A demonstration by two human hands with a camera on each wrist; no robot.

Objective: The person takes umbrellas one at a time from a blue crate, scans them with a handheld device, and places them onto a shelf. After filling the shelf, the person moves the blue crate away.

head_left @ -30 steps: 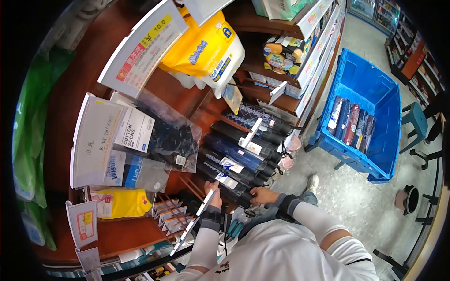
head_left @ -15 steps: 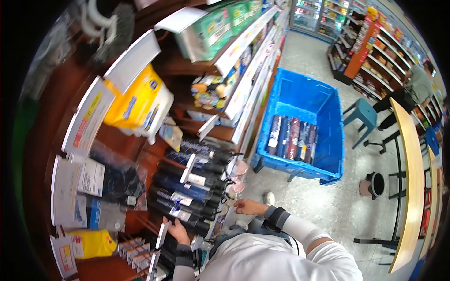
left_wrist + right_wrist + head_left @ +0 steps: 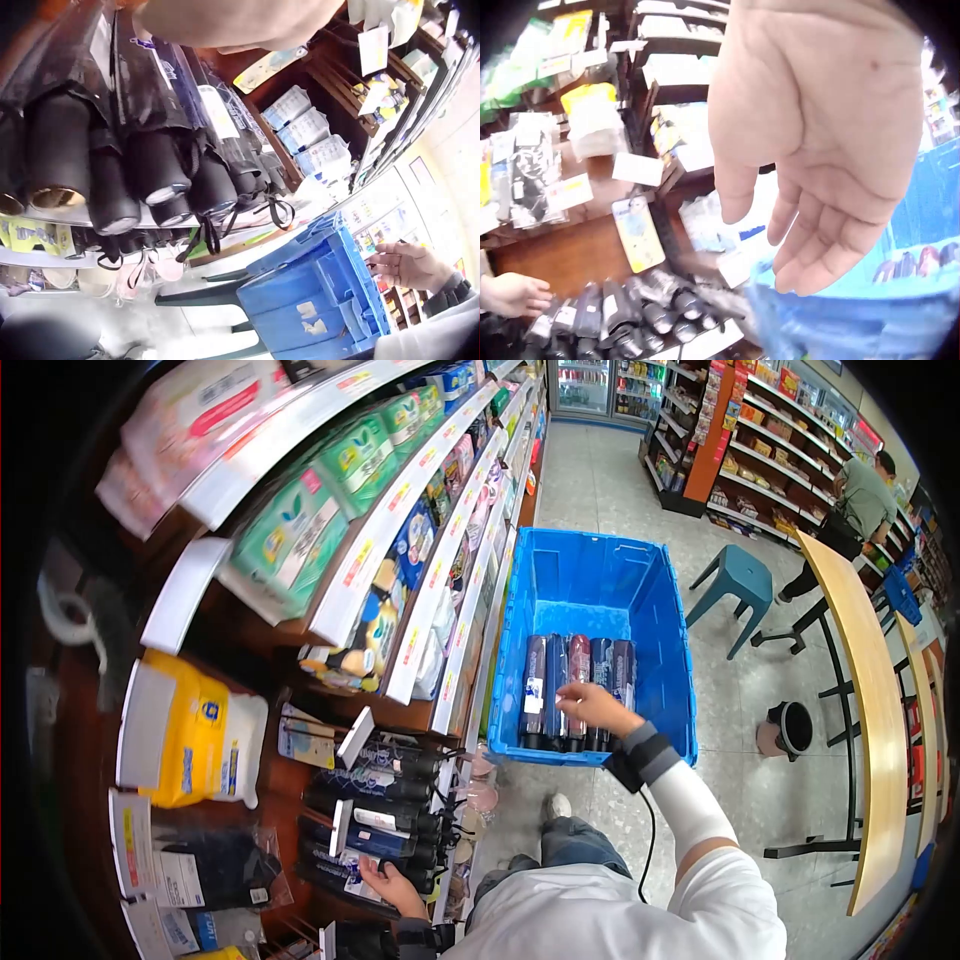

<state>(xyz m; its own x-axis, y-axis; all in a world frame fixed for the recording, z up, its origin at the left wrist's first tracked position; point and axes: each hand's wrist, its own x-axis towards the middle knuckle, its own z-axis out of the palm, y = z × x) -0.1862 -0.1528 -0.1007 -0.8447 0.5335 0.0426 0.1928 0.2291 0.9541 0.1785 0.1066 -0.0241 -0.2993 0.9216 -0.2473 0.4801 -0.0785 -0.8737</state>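
In the head view my right hand hovers over the blue crate, its fingers loosely bent. The right wrist view shows nothing in that palm. Several folded umbrellas, among them a red umbrella, lie side by side in the crate, partly covered by the hand. My left hand is at the low shelf, fingers extended beside a row of dark folded umbrellas in clear sleeves. Their black handles point outward in the left wrist view, with part of my left hand above them.
Shelves with packaged goods run along the left. Price-tag holders stick out over the umbrellas. Beyond the crate stand a teal stool, a bin and a long wooden table. Another person stands at the far shelves.
The view has swung toward the aisle. My right hand has left the shelf umbrellas and reached out over the crate. The left hand has let go and stays by the shelf row.
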